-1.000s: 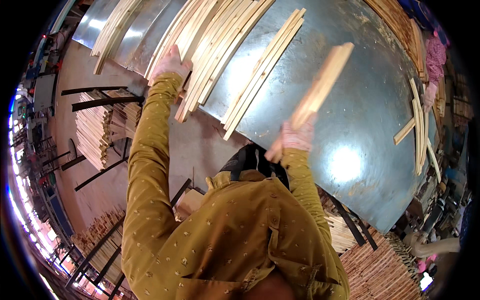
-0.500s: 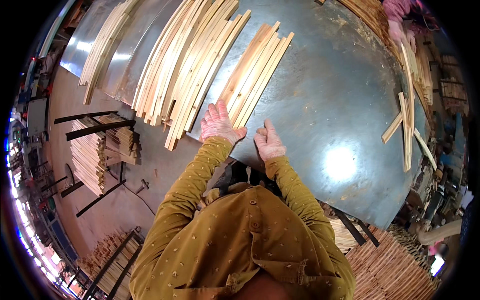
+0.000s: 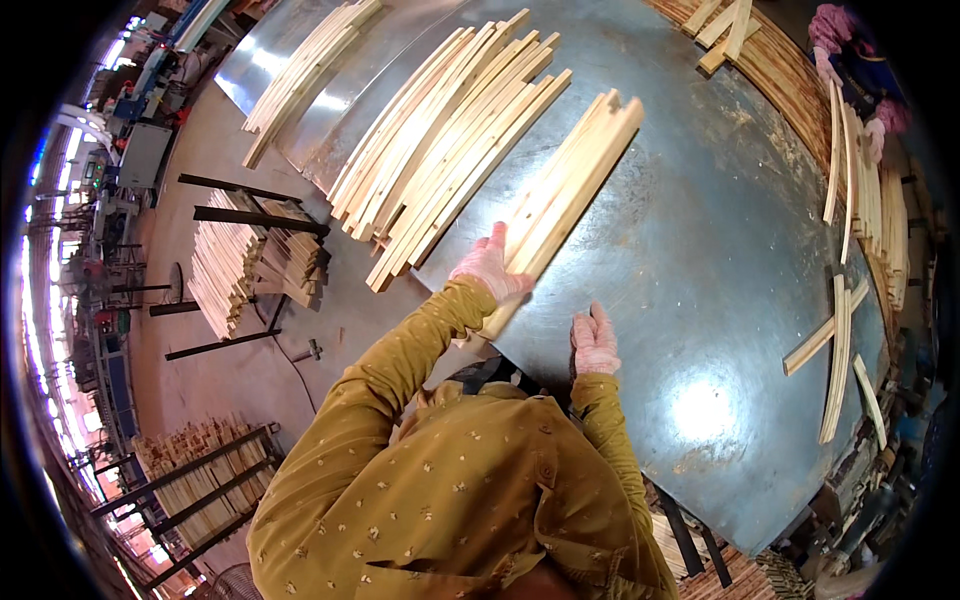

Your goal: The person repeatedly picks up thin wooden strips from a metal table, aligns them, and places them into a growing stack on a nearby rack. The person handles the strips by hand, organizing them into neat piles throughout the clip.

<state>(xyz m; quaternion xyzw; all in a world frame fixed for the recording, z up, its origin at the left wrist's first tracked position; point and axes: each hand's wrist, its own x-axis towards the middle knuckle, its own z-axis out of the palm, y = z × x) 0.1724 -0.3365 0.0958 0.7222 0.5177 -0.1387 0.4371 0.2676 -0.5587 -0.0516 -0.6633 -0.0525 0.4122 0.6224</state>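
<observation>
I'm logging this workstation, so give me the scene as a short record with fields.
Left hand: on small strip group
Right hand: over grey table, holding nothing visible
Left of group: larger row of wood strips
Table's right side: crossed strips
Upper right: another person's hand, near loose strips
Picture left: stacked wood, black bars

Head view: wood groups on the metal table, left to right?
Small group of pale strips → large group of pale strips → wood pieces under the left hand, with the left hand at their near end → crossed strips near the table's right edge.
</observation>
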